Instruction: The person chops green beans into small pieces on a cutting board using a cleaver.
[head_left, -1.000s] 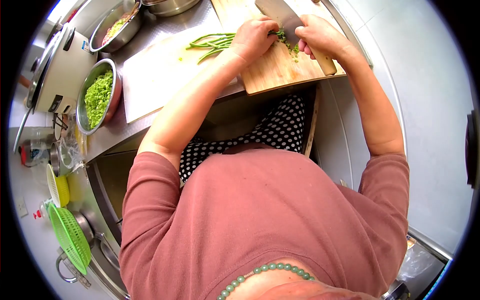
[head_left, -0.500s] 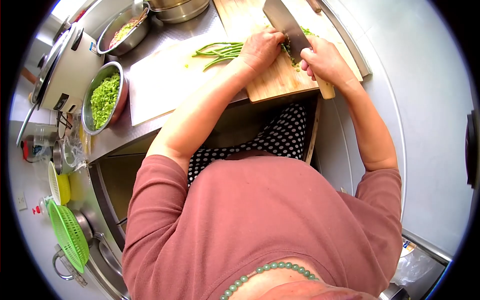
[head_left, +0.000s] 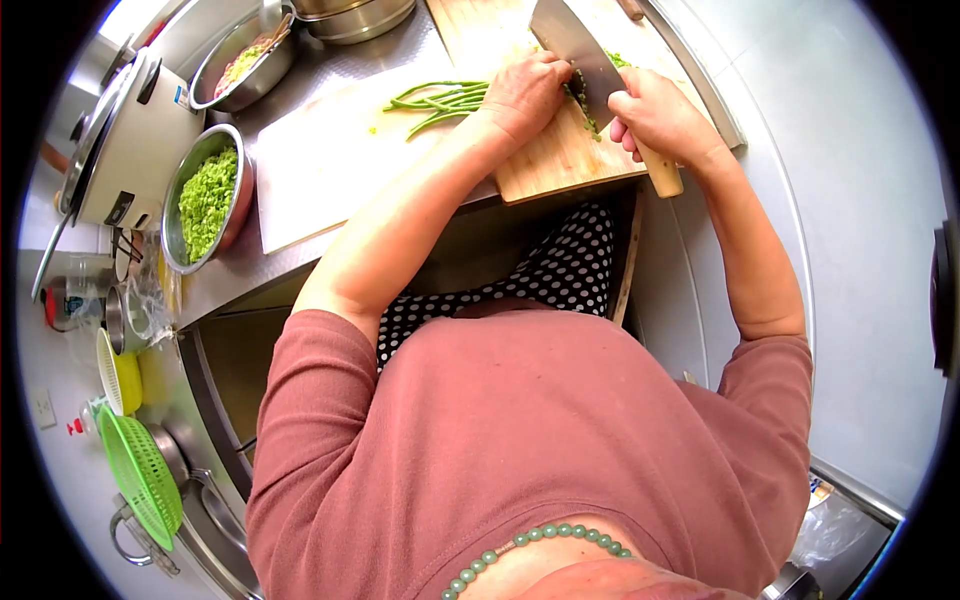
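Note:
Long green beans (head_left: 440, 100) lie across the pale board, and my left hand (head_left: 528, 95) is closed on their right-hand part, pressing them on the wooden cutting board (head_left: 545, 170). My right hand (head_left: 655, 115) grips the wooden handle of a cleaver (head_left: 580, 50). Its wide blade stands just beside the fingertips of my left hand. Small chopped green bits (head_left: 592, 128) lie along the blade on the board. Part of the beans is hidden under my left hand.
Left of the pale board (head_left: 320, 160) stands a metal bowl of chopped greens (head_left: 207, 205). Behind it are another bowl with mixed food (head_left: 240, 70) and a white cooker (head_left: 135, 150). A green colander (head_left: 140, 480) is at the lower left.
Since a second ago the view has shifted, with boards and bowls appearing slightly lower and further right. Over the last half second, my right hand and the cleaver handle have moved slightly right.

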